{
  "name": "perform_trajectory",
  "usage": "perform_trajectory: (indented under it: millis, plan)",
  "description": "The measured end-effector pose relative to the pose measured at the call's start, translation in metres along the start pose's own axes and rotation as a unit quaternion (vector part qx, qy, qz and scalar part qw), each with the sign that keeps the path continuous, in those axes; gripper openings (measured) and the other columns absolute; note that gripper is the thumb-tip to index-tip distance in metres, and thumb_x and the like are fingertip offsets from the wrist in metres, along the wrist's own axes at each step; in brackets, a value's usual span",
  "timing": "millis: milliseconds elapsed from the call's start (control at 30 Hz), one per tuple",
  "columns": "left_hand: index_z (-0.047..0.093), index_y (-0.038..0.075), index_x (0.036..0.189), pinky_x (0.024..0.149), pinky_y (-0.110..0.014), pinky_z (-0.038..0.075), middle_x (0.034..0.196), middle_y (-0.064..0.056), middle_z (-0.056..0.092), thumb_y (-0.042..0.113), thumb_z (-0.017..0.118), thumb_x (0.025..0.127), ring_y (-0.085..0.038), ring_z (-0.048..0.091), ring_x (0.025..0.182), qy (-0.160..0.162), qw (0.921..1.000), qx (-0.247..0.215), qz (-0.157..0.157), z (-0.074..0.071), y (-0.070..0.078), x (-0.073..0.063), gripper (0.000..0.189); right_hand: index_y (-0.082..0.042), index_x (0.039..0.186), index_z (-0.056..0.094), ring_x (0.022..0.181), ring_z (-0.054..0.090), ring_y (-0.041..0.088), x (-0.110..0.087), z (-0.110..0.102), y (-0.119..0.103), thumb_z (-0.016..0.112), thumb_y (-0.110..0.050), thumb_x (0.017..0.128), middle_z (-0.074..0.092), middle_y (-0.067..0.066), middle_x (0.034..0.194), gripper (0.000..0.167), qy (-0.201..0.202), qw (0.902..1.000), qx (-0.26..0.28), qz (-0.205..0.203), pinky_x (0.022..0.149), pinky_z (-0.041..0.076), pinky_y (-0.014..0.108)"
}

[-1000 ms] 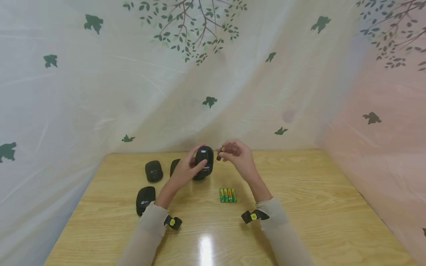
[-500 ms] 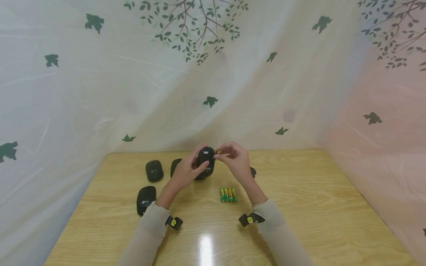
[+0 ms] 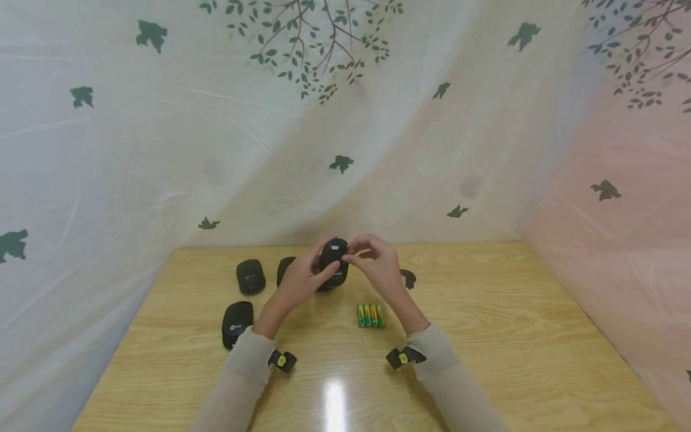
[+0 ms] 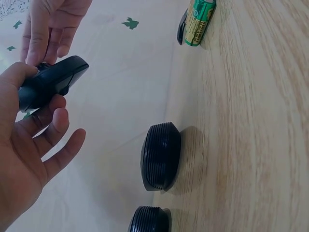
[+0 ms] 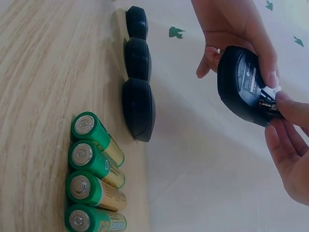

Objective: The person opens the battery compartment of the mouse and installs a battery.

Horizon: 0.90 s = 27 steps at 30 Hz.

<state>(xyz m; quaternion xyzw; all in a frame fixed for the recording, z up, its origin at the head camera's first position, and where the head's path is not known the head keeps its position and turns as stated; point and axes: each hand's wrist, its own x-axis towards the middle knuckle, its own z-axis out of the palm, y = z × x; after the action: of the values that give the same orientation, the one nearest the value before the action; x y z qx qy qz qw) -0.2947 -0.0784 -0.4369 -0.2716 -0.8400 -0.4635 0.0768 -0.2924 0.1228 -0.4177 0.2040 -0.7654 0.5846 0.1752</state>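
Observation:
My left hand [image 3: 301, 275] grips a black computer mouse [image 5: 235, 89] above the table, its labelled underside turned toward me. Thumb and fingers of my right hand [image 3: 379, 264] pinch a dark battery [image 5: 268, 107] with a coppery end at the mouse's uncovered battery bay. How deep the battery sits is hidden by my fingertips. Below my hands, several green and gold batteries [image 3: 370, 315] lie side by side on the table. A thin black curved piece, which looks like a battery cover [image 3: 408, 278], lies beyond my right wrist.
More black mice rest on the wooden table [image 3: 513, 336] to the left: one at the back [image 3: 251, 276], one nearer [image 3: 237, 324], another partly behind my left hand [image 3: 284, 268]. A pale curtain [image 3: 243, 150] with printed leaves hangs directly behind the table.
My right hand has moved left and brought the battery from beside the mouse up against it. The thin black piece on the table has come into view past my right wrist.

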Motion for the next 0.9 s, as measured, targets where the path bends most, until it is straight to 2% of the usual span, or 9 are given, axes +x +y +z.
perform_trajectory:
  millis: [233, 433, 567, 633, 767, 833, 900]
  plan:
    - [0.037, 0.025, 0.157, 0.064, -0.026, 0.048, 0.107, -0.013, 0.075, 0.028, 0.062, 0.103, -0.011, 0.062, 0.072, -0.001, 1.0000, -0.006, 0.002, 0.002, -0.001, 0.000, 0.060, -0.003, 0.099, 0.076, 0.092, 0.070, 0.024, -0.001, 0.000, 0.002, 0.082, -0.009, 0.086, 0.072, 0.013, 0.100, 0.016, -0.012, 0.9992, -0.018, -0.034, 0.078, 0.058, 0.028]
    - [0.036, 0.027, 0.158, 0.070, -0.027, 0.053, 0.115, -0.015, 0.075, 0.028, 0.061, 0.104, -0.014, 0.070, 0.084, -0.006, 1.0000, -0.006, 0.004, 0.004, -0.003, -0.001, 0.060, -0.006, 0.102, 0.077, 0.092, 0.068, 0.021, 0.000, -0.001, 0.002, 0.077, -0.013, 0.091, 0.071, 0.010, 0.101, 0.013, -0.007, 0.9991, -0.039, -0.017, 0.078, 0.057, 0.027]
    - [0.034, 0.027, 0.159, 0.078, -0.032, 0.058, 0.127, -0.018, 0.070, 0.027, 0.059, 0.105, -0.022, 0.074, 0.099, -0.015, 0.9993, -0.034, 0.000, 0.003, -0.001, -0.001, 0.060, -0.005, 0.116, 0.072, 0.100, 0.068, 0.025, 0.001, -0.003, 0.004, 0.076, -0.018, 0.093, 0.070, 0.014, 0.112, 0.027, -0.019, 0.9991, -0.017, 0.034, 0.082, 0.057, 0.030]
    - [0.033, 0.025, 0.159, 0.082, -0.036, 0.059, 0.132, -0.021, 0.066, 0.024, 0.058, 0.106, -0.028, 0.073, 0.106, -0.021, 0.9977, -0.064, -0.001, 0.003, 0.000, -0.001, 0.059, -0.004, 0.127, 0.066, 0.105, 0.067, 0.028, 0.002, -0.004, 0.006, 0.073, -0.020, 0.096, 0.069, 0.017, 0.119, 0.036, -0.038, 0.9966, 0.015, 0.071, 0.086, 0.059, 0.038]
    - [0.031, 0.027, 0.160, 0.089, -0.042, 0.059, 0.138, -0.023, 0.062, 0.021, 0.055, 0.107, -0.033, 0.069, 0.115, -0.036, 0.9924, -0.118, -0.005, 0.003, 0.001, -0.001, 0.058, -0.003, 0.140, 0.058, 0.112, 0.066, 0.031, 0.004, -0.007, 0.008, 0.064, -0.029, 0.102, 0.066, 0.021, 0.128, 0.047, -0.098, 0.9799, 0.077, 0.156, 0.091, 0.057, 0.049]
    - [0.030, 0.029, 0.160, 0.091, -0.044, 0.058, 0.140, -0.023, 0.060, 0.020, 0.054, 0.107, -0.033, 0.068, 0.118, -0.042, 0.9903, -0.132, -0.006, 0.003, 0.001, -0.001, 0.058, -0.002, 0.142, 0.057, 0.114, 0.065, 0.033, 0.004, -0.009, 0.009, 0.059, -0.035, 0.104, 0.065, 0.020, 0.131, 0.049, -0.127, 0.9695, 0.091, 0.189, 0.092, 0.057, 0.047]
    - [0.029, 0.031, 0.160, 0.092, -0.044, 0.058, 0.141, -0.022, 0.059, 0.021, 0.053, 0.108, -0.033, 0.068, 0.119, -0.049, 0.9888, -0.141, -0.008, 0.003, 0.001, -0.001, 0.059, -0.002, 0.141, 0.058, 0.115, 0.063, 0.036, 0.004, -0.010, 0.009, 0.056, -0.039, 0.105, 0.065, 0.020, 0.132, 0.051, -0.148, 0.9627, 0.096, 0.205, 0.092, 0.058, 0.043]
